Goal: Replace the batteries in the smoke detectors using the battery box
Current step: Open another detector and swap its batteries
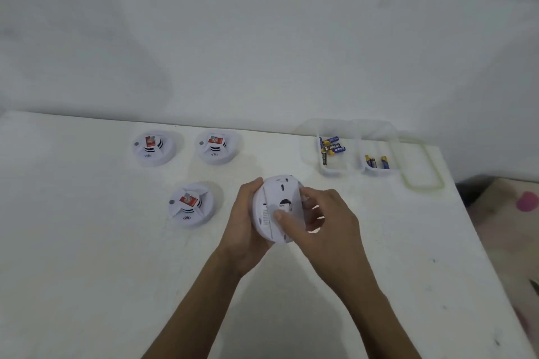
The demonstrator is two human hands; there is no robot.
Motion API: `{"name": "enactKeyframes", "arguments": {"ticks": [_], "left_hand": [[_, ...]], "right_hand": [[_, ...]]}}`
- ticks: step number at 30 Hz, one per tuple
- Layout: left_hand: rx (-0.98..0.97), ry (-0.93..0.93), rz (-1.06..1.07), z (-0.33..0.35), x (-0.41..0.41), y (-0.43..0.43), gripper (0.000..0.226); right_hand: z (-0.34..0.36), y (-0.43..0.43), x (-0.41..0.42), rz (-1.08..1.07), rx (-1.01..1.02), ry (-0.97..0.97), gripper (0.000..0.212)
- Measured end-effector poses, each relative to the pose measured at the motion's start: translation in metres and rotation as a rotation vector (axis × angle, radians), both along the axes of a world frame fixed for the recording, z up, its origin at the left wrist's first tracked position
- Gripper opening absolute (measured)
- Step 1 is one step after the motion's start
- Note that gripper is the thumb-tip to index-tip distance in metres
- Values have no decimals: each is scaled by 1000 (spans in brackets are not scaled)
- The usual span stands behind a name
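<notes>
**Detector turned on its back, cover under the thumb**

Nearest the camera, the person's left hand (pixel 248 220) grips the left rim of the held detector (pixel 281 191), fingers curled round its edge. The unit is lifted off the white table (pixel 87 242) near its middle, with its back turned up toward the camera. A dark opening (pixel 285 201) shows in that back. The right hand (pixel 328 213) clasps the right rim, its thumb (pixel 280 215) lying across the back just below the opening. Both hands are therefore clamped on the same unit, close together.

Farther off, three more smoke detectors rest face up, each with a red label: the far-left detector (pixel 153 147), the near detector (pixel 191 204) and the middle detector (pixel 217 146). To the right stands the clear battery box (pixel 358 131), lid off, with batteries in its left compartment (pixel 331 148) and a few more in its right compartment (pixel 376 162). A pale green ring (pixel 423 188) lies just beside the box.

The step in hand looks like opening the back of this unit to reach its battery. Whether the cover is loose or locked cannot be told. The next move probably calls for the left hand to brace the body while the right twists or slides the cover. After that, the right hand would have to leave the unit and reach to the box.
</notes>
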State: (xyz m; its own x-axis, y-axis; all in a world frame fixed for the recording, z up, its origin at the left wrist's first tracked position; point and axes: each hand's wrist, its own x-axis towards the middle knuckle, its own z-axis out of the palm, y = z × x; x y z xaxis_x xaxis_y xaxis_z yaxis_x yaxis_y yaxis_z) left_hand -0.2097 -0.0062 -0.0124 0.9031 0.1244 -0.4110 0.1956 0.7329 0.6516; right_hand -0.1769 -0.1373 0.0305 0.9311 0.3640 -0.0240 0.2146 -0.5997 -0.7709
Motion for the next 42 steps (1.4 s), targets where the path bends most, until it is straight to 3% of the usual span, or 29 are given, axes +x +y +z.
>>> {"name": "enactKeyframes", "arguments": {"ticks": [5,14,17,32,39,42], "left_hand": [[73,26,77,-5,-10,-10,58],[72,45,133,-5,-20,-18,57],[61,19,157,-1,-23,-18,68],[171,-10,99,-3,-27,-9,44],[297,-50,123,3,-28,-10,87],[258,-93,131,-1,-29,-9,51]], "right_hand": [[8,4,-16,58,-202,3,77],[5,3,-30,5,-85,65,69],[7,2,-32,21,-89,42,67],[6,10,-31,85,-149,17,67],[8,10,-32,85,-127,64,65],[6,13,-35,62,-84,86,64]]}}
